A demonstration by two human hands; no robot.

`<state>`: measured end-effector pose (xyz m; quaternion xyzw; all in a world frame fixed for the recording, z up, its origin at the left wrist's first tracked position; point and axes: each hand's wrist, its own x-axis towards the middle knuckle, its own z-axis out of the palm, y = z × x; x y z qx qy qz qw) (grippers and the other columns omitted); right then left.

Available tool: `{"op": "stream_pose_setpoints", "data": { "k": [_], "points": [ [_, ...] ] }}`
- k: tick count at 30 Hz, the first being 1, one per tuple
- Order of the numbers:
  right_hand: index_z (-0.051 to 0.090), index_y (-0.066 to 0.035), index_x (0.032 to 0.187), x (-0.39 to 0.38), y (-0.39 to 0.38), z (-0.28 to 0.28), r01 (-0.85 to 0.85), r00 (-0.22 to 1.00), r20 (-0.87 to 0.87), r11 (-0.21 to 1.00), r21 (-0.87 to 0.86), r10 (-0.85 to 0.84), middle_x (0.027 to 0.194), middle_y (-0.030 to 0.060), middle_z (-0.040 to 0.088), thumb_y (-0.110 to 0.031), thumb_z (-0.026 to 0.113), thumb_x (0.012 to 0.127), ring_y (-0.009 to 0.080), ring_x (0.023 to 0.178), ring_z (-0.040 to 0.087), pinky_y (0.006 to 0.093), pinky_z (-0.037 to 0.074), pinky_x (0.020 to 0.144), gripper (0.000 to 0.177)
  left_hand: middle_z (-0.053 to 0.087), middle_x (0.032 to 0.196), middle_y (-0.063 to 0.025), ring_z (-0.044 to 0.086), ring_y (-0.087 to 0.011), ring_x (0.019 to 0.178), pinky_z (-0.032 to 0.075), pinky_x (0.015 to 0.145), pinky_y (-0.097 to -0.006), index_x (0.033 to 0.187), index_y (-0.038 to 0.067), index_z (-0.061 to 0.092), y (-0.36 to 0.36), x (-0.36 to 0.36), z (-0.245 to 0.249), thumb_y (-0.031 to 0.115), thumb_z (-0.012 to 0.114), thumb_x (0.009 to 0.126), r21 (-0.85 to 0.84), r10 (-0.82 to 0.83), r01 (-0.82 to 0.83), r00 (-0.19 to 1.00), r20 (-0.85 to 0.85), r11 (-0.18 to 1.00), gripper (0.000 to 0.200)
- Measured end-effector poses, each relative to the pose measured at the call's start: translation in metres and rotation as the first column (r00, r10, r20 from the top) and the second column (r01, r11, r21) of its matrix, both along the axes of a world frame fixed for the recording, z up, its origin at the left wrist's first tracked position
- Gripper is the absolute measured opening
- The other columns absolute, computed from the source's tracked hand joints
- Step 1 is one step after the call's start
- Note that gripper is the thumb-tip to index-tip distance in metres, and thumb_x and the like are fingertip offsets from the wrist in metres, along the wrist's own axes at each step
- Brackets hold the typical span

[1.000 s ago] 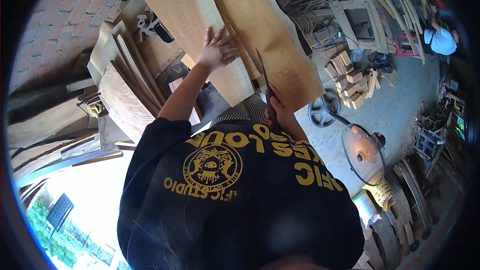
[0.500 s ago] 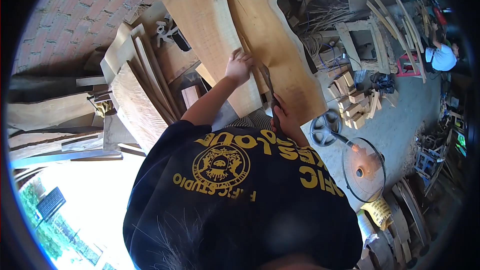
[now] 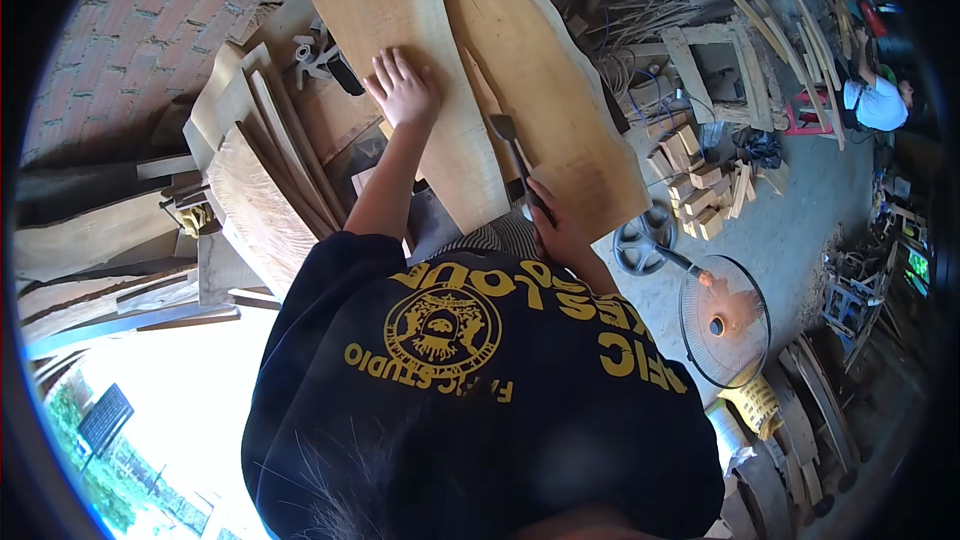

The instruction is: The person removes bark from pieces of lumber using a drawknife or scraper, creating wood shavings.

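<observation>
Two wood slabs lie side by side in front of me, a left slab (image 3: 450,140) and a right slab (image 3: 560,100) with a wavy natural edge. My left hand (image 3: 405,92) rests flat on the left slab, fingers spread. In my right hand (image 3: 556,225), near the slabs' close end, is a chisel (image 3: 512,145) with a dark handle and flat, flared blade. Its blade lies over the right slab, near the gap between the two. A narrow split piece (image 3: 482,80) shows along that gap.
Boards lean at the left (image 3: 265,185) beside a brick wall (image 3: 130,30). On the right stand a fan (image 3: 724,320) and a pile of small wood blocks (image 3: 700,185). Another person in a white shirt (image 3: 878,103) is at the far right.
My left hand has moved forward and left from the gap onto the left slab, its fingers opening out. The chisel's blade has shifted left and now shows more clearly.
</observation>
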<state>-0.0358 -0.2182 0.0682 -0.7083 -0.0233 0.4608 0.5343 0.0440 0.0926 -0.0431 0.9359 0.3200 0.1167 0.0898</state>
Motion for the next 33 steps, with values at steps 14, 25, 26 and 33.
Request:
{"op": "stream_pose_setpoints", "data": {
  "k": [14, 25, 26, 33],
  "points": [
    [0.038, -0.016, 0.142, -0.012, 0.027, -0.044, -0.131, 0.891, 0.415, 0.979, -0.155, 0.185, 0.125, 0.0224, 0.056, -0.016, 0.047, 0.095, 0.0352, 0.101, 0.063, 0.0365, 0.049, 0.084, 0.048, 0.011, 0.154, -0.0218, 0.003, -0.0341, 0.145, -0.004, 0.111, -0.0613, 0.146, -0.004, 0.018, -0.007, 0.001, 0.007, 0.041, 0.028, 0.095, 0.054, -0.037, 0.045, 0.989, -0.143, 0.997, 0.069],
    [0.031, -0.016, 0.145, -0.011, 0.045, -0.061, -0.092, 0.856, 0.498, 0.989, -0.116, 0.138, 0.117, 0.0244, 0.059, -0.019, 0.046, 0.095, 0.0412, 0.094, 0.063, 0.0418, 0.051, 0.078, 0.052, 0.012, 0.154, -0.0228, 0.004, -0.0356, 0.144, -0.003, 0.11, -0.0629, 0.145, -0.005, 0.019, -0.008, 0.001, 0.011, 0.04, 0.03, 0.094, 0.046, -0.053, 0.06, 0.987, -0.149, 0.997, 0.069],
    [0.033, -0.017, 0.145, -0.012, 0.045, -0.064, -0.089, 0.844, 0.517, 0.988, -0.124, 0.14, 0.111, 0.0241, 0.061, -0.018, 0.046, 0.096, 0.0396, 0.081, 0.063, 0.0422, 0.049, 0.069, 0.051, 0.013, 0.154, -0.0226, 0.005, -0.0352, 0.144, -0.001, 0.11, -0.0628, 0.145, -0.004, 0.02, -0.008, 0.001, 0.009, 0.04, 0.031, 0.095, 0.069, -0.045, 0.055, 0.988, -0.148, 0.996, 0.068],
    [0.028, -0.02, 0.146, -0.007, 0.049, -0.045, -0.099, 0.81, 0.564, 0.985, -0.141, 0.161, 0.08, 0.0272, 0.062, -0.019, 0.047, 0.094, 0.0432, 0.067, 0.062, 0.0479, 0.047, 0.058, 0.055, 0.016, 0.153, -0.0226, 0.008, -0.0352, 0.144, 0.001, 0.11, -0.0628, 0.144, -0.003, 0.022, -0.009, 0.001, 0.011, 0.039, 0.034, 0.094, 0.079, -0.034, 0.046, 0.99, -0.139, 0.996, 0.067]
  ]
}}
